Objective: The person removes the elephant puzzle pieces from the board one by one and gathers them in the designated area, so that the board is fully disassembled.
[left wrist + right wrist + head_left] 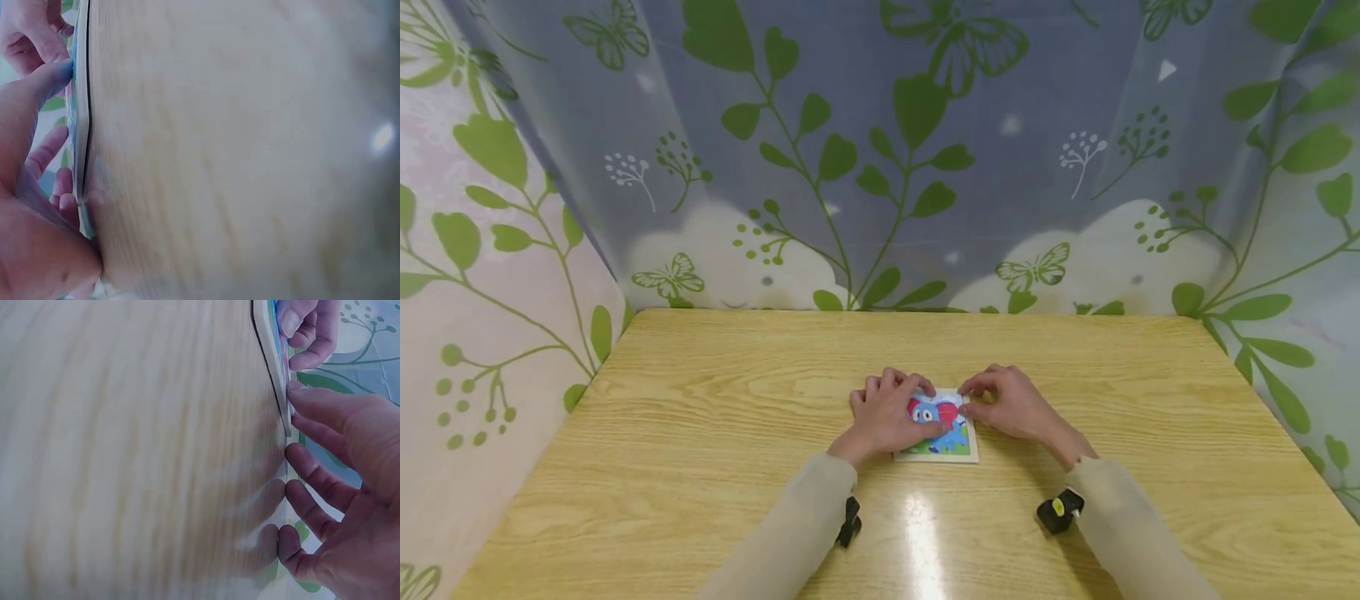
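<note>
A small, flat picture board (951, 446) with a pale edge lies on the table, showing a cartoon blue elephant with pink ears. My left hand (887, 417) reaches over its left side. The left thumb (53, 78) presses on the picture, and the other fingers spread around the far left part. At the far right corner, my right hand (1011, 404) touches the board with thumb and index fingertips, which stand apart. In the right wrist view, the remaining right fingers (306, 503) are spread with their tips at the tabletop. The left palm hides part of the picture.
The wood-grain table (737, 358) carries a bright light reflection in front of the board. Behind it and at both sides hang curtains (850, 208) printed with leaves and butterflies. Each wrist wears a small black camera (1060, 511).
</note>
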Tool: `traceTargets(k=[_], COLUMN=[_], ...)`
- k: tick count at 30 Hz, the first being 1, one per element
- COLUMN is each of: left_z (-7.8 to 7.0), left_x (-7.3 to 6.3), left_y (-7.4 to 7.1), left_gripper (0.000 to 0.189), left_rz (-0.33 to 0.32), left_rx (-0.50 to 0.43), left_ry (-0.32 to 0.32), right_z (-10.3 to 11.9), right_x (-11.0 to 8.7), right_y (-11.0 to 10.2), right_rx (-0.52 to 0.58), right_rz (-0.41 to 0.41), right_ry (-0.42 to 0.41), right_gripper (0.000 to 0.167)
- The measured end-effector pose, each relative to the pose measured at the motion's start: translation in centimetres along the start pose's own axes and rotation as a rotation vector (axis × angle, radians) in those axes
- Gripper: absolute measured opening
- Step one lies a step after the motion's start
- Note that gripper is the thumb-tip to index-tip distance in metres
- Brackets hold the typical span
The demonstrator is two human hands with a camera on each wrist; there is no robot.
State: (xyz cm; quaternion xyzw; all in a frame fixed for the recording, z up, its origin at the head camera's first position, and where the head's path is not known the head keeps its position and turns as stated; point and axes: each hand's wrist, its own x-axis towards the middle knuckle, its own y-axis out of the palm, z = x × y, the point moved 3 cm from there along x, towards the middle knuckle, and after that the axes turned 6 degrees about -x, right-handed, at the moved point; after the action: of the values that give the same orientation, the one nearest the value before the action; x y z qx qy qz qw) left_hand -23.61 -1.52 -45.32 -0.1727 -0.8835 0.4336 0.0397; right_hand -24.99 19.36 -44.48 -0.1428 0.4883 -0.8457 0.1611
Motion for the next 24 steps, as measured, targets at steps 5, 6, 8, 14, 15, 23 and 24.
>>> traceTargets(k=[5,6,8,14,15,23,24], left_z=[0.29,0.35,0.58,0.68,0.57,0.26,0.22], left_x=[0.21,0.27,0.48,0.57,0.48,0.23,0.23], left_y=[0.13,0.17,0.39,0.66,0.59,0.35,0.32], left_gripper=[0.046,0.046,0.046,0.045,0.045,0.043,0.042], left_rz=[-0.006,-0.005,-0.006,-0.007,-0.005,-0.008,-0.01], left_rx=[0.011,0.013,0.015,0.005,0.003,-0.005,-0.006], left_ry=[0.007,0.007,0.004,-0.005,-0.005,-0.012,-0.012], right_z=[0.07,0.1,0.21,0.59,0.62,0.6,0.6], right_x=[0.21,0.26,0.33,0.42,0.42,0.72,0.73], right_y=[0.05,0.05,0.06,0.2,0.2,0.43,0.43], right_rx=[-0.007,-0.007,-0.003,0.03,0.036,0.066,0.066], right_rz=[0.001,-0.002,-0.006,0.007,0.014,0.053,0.055], right_ry=[0.014,0.014,0.022,0.079,0.09,0.15,0.147], right_gripper=[0.022,0.022,0.022,0.022,0.022,0.021,0.021])
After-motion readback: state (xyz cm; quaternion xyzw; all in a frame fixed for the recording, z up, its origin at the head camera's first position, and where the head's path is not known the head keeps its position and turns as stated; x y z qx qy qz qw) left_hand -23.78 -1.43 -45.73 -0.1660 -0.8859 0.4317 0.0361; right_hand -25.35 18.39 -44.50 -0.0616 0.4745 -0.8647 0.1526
